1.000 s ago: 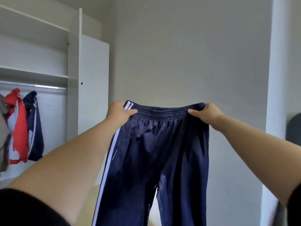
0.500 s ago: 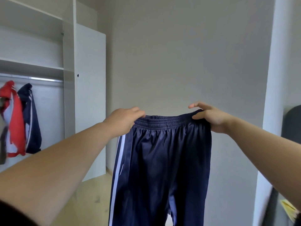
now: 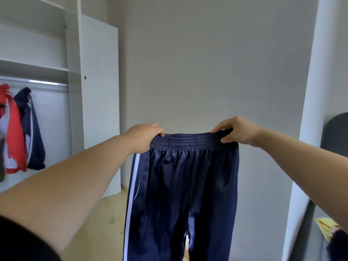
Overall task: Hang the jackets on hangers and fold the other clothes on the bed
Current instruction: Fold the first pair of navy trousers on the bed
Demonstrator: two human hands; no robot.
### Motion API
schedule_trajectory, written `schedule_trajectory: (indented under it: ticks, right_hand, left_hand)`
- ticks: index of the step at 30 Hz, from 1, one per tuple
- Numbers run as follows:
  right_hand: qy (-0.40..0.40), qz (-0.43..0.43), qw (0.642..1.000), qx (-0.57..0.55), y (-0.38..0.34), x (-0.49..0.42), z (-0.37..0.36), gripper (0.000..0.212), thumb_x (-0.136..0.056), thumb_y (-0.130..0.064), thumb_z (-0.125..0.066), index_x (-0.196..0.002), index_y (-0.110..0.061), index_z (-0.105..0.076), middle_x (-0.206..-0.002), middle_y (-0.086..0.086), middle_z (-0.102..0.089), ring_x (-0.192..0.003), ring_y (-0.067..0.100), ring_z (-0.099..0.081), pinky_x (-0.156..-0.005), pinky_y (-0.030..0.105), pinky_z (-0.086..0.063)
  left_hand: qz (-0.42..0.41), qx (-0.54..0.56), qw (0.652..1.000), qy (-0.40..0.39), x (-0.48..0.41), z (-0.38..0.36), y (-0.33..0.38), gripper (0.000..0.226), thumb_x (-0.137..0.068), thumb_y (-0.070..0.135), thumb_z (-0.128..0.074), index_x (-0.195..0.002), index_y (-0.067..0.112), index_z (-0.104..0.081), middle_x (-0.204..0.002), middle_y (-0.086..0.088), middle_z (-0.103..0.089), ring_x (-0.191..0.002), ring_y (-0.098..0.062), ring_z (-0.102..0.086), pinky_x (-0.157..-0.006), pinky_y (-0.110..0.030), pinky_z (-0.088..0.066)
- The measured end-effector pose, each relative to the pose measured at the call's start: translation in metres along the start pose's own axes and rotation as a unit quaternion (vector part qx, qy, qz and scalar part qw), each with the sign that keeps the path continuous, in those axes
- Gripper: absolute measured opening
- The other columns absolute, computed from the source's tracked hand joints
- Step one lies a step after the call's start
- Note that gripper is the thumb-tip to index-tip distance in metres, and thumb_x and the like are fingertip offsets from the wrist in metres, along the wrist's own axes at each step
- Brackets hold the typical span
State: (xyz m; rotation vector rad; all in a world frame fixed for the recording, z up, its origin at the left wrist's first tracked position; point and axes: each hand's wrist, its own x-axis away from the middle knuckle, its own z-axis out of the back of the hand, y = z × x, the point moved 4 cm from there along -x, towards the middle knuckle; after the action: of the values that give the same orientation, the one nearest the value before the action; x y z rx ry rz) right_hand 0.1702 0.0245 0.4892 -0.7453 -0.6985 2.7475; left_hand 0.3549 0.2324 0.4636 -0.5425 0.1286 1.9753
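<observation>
1. Holding up a pair of shiny navy-blue tracksuit trousers [image 3: 184, 185] in mid-air with both arms stretched forward, in front of a plain grey wall [image 3: 207, 63] and well above a pale wooden floor [image 3: 105, 223]
2. Gripping the left end of the gathered elastic waistband [image 3: 185, 143] with the left hand [image 3: 145, 137], fingers [image 3: 160, 131] curled down over the top edge and clamped on the cloth
3. Pinching the right end of the same waistband with the right hand [image 3: 237, 131], fingers hooked over the top edge and thumb pressed against the band from below
4. Stretched level between the two hands, with both legs hanging straight down and running out past the lower edge of view
5. Marked down the left side seam with two white stripes [image 3: 132, 185], starting just below the left hand; any brand mark or label not to be made out
6. Far to the left, inside an open white wardrobe [image 3: 99, 100], hung from a silver rail [image 3: 37, 82]: a red-and-white jacket [image 3: 14, 129] and, touching it on its right, a navy jacket with white stripes [image 3: 31, 129]
7. Well apart from the held trousers, with the wardrobe's white door panel between
8. At the right edge, a dark rounded object [image 3: 335, 132] and, lower down, a crumpled yellow thing [image 3: 325, 226], both too blurred to name
9. At the lower left corner, a black sleeve [image 3: 22, 243] on the left upper arm
</observation>
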Motion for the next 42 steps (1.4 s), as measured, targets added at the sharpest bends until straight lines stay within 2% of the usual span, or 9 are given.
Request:
schedule_trajectory:
  ticks: [4,7,13,17,22,24,29,36,42]
  right_hand:
    - [0.015,-0.009,0.995,0.099,0.001,-0.004,-0.007,0.021,-0.078,0.002,-0.069,-0.086,-0.018,-0.067,-0.082,-0.004,-0.061,-0.078,0.015,-0.054,-0.063,0.020,-0.041]
    - [0.015,-0.013,0.984,0.176,0.001,-0.006,-0.015,0.011,-0.079,-0.008,-0.072,-0.083,-0.015,-0.066,-0.074,-0.005,-0.057,-0.076,0.018,-0.053,-0.057,0.023,-0.037]
    - [0.113,-0.053,0.962,0.243,0.008,-0.004,-0.009,0.036,-0.078,-0.033,-0.075,-0.062,-0.009,-0.052,-0.063,0.004,-0.052,-0.060,0.020,-0.047,-0.047,0.027,-0.029]
    - [0.090,-0.069,0.965,0.235,0.009,-0.003,-0.008,0.043,-0.076,-0.032,-0.077,-0.057,-0.009,-0.046,-0.060,0.005,-0.047,-0.057,0.020,-0.042,-0.046,0.028,-0.029]
    - [-0.004,-0.066,0.964,0.258,0.015,-0.002,-0.014,0.016,-0.084,-0.016,-0.068,-0.086,0.000,-0.066,-0.081,0.012,-0.061,-0.075,0.024,-0.051,-0.062,0.027,-0.038]
    - [-0.016,-0.075,0.960,0.269,0.020,0.000,-0.015,0.013,-0.083,-0.015,-0.068,-0.076,-0.005,-0.064,-0.073,0.008,-0.058,-0.072,0.024,-0.051,-0.057,0.025,-0.036]
    - [0.107,-0.118,0.958,0.239,0.031,0.000,-0.004,0.045,-0.076,-0.026,-0.078,-0.054,-0.006,-0.044,-0.053,0.006,-0.043,-0.049,0.020,-0.039,-0.043,0.024,-0.027]
    - [0.174,-0.115,0.952,0.225,0.034,0.000,0.000,0.029,-0.075,-0.023,-0.079,-0.084,-0.011,-0.054,-0.084,0.007,-0.058,-0.077,0.027,-0.052,-0.060,0.029,-0.037]
    - [0.113,-0.227,0.966,0.051,0.054,-0.002,-0.002,0.035,-0.079,-0.015,-0.077,-0.105,0.005,-0.063,-0.085,0.010,-0.057,-0.080,0.026,-0.054,-0.072,0.033,-0.046]
  left_hand:
    - [0.021,-0.010,0.995,-0.102,-0.002,-0.008,0.004,0.050,-0.079,-0.012,-0.045,-0.117,0.020,-0.051,-0.104,0.007,-0.037,-0.077,-0.016,-0.044,-0.053,-0.024,-0.030]
    - [0.027,-0.057,0.987,-0.145,-0.003,-0.011,0.008,0.032,-0.078,-0.012,-0.041,-0.088,0.014,-0.056,-0.085,0.000,-0.043,-0.074,-0.022,-0.043,-0.057,-0.026,-0.033]
    - [0.080,-0.058,0.995,-0.014,-0.002,-0.010,0.005,0.029,-0.068,-0.012,-0.042,-0.059,0.015,-0.038,-0.066,-0.001,-0.036,-0.067,-0.024,-0.036,-0.048,-0.026,-0.023]
    - [0.117,0.001,0.993,0.012,-0.004,-0.009,-0.003,0.024,-0.068,-0.010,-0.042,-0.063,0.012,-0.048,-0.064,-0.003,-0.045,-0.068,-0.025,-0.044,-0.054,-0.025,-0.033]
    - [0.080,-0.053,0.995,-0.010,-0.002,-0.016,-0.004,0.021,-0.069,-0.006,-0.044,-0.056,0.010,-0.039,-0.064,-0.007,-0.045,-0.068,-0.028,-0.046,-0.050,-0.026,-0.029]
    - [0.063,-0.067,0.996,-0.017,0.001,-0.020,-0.005,0.022,-0.071,-0.003,-0.046,-0.057,0.011,-0.037,-0.072,-0.008,-0.048,-0.073,-0.026,-0.048,-0.053,-0.027,-0.031]
    - [0.077,-0.020,0.996,-0.038,0.007,-0.026,-0.005,0.023,-0.079,0.010,-0.046,-0.058,0.008,-0.038,-0.074,-0.015,-0.051,-0.067,-0.025,-0.041,-0.058,-0.029,-0.035]
    - [0.069,-0.016,0.996,-0.048,0.002,-0.024,-0.001,0.046,-0.089,0.044,-0.059,-0.060,0.012,-0.045,-0.072,-0.010,-0.055,-0.069,-0.025,-0.051,-0.056,-0.029,-0.034]
    - [0.174,0.200,0.959,0.101,-0.006,-0.015,-0.010,0.039,-0.081,0.017,-0.069,-0.056,0.014,-0.040,-0.060,0.001,-0.039,-0.055,-0.014,-0.036,-0.049,-0.024,-0.026]
